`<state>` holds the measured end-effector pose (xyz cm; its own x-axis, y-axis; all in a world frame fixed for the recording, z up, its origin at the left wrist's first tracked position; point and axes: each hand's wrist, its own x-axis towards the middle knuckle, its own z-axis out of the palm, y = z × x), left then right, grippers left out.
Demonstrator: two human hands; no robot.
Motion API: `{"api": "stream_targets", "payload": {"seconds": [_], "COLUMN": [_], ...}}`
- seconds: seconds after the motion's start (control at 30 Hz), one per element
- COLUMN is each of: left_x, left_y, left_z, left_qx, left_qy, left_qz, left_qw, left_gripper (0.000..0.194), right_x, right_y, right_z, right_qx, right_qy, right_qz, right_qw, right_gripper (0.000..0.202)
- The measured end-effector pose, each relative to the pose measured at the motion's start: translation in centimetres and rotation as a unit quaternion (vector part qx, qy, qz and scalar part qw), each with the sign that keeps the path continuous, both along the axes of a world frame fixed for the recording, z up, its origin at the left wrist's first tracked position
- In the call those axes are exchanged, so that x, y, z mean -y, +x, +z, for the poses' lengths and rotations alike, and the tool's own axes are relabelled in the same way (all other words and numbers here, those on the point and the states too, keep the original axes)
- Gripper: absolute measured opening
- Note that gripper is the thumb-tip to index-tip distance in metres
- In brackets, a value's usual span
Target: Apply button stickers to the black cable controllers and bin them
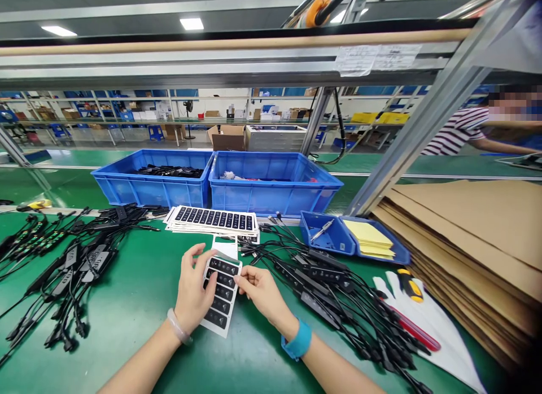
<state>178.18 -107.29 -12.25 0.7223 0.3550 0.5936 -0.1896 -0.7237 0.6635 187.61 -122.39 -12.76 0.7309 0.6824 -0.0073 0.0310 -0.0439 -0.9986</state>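
Note:
A white sheet of black stickers (222,306) is tilted in front of me over the green bench. My left hand (192,287) holds it at its left side, thumb across the front and fingertips near the top edge. At the right edge, my right hand (258,289) pinches with thumb and forefinger by the upper stickers. Whether a sticker has lifted there cannot be made out. Just behind is a stack of similar sticker sheets (214,218), with a mostly bare white backing piece (225,247) at its front.
Black cables with inline controllers (315,275) lie right; more cable assemblies (91,264) lie left. Two blue bins (275,193) stand behind. A small blue tray (328,233), yellow paper (368,239), a white glove (444,326), a red-handled tool (417,329) and cardboard sheets (478,213) are right.

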Motion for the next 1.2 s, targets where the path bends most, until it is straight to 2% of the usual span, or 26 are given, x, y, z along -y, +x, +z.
{"api": "stream_targets", "payload": {"seconds": [0.07, 0.1, 0.17, 0.47, 0.7, 0.9, 1.07, 1.2], "left_x": [0.3, 0.4, 0.6, 0.6, 0.7, 0.4, 0.2, 0.3], "left_y": [-0.1, -0.1, 0.0, 0.1, 0.0, -0.2, 0.1, 0.3], "left_z": [0.0, 0.0, -0.2, -0.9, -0.5, -0.2, -0.6, -0.8], "left_qx": [0.021, 0.025, 0.030, 0.036, -0.020, -0.032, -0.031, -0.034], "left_qy": [0.150, 0.188, 0.211, 0.168, 0.105, 0.107, 0.102, 0.100], "left_qz": [-0.007, -0.028, -0.061, -0.072, -0.066, -0.072, -0.095, -0.090], "left_qw": [0.988, 0.981, 0.975, 0.983, 0.992, 0.991, 0.990, 0.990], "left_gripper": [0.028, 0.025, 0.020, 0.016, 0.007, 0.017, 0.021, 0.021], "right_x": [0.0, 0.0, 0.0, -0.1, -0.2, -0.1, -0.1, -0.2], "right_y": [-0.1, -0.2, -0.3, -0.7, -1.2, -0.9, -0.7, -0.7], "right_z": [0.1, 0.1, 0.1, -0.3, 0.2, 0.0, -0.5, -0.6], "right_qx": [0.002, 0.002, -0.001, 0.041, 0.057, 0.033, 0.019, 0.029], "right_qy": [0.007, 0.011, 0.020, 0.017, 0.017, 0.019, 0.024, 0.022], "right_qz": [-0.003, 0.000, 0.011, -0.002, 0.000, 0.001, -0.008, -0.006], "right_qw": [1.000, 1.000, 1.000, 0.999, 0.998, 0.999, 0.999, 0.999], "right_gripper": [0.027, 0.028, 0.027, 0.019, 0.019, 0.022, 0.026, 0.026]}}
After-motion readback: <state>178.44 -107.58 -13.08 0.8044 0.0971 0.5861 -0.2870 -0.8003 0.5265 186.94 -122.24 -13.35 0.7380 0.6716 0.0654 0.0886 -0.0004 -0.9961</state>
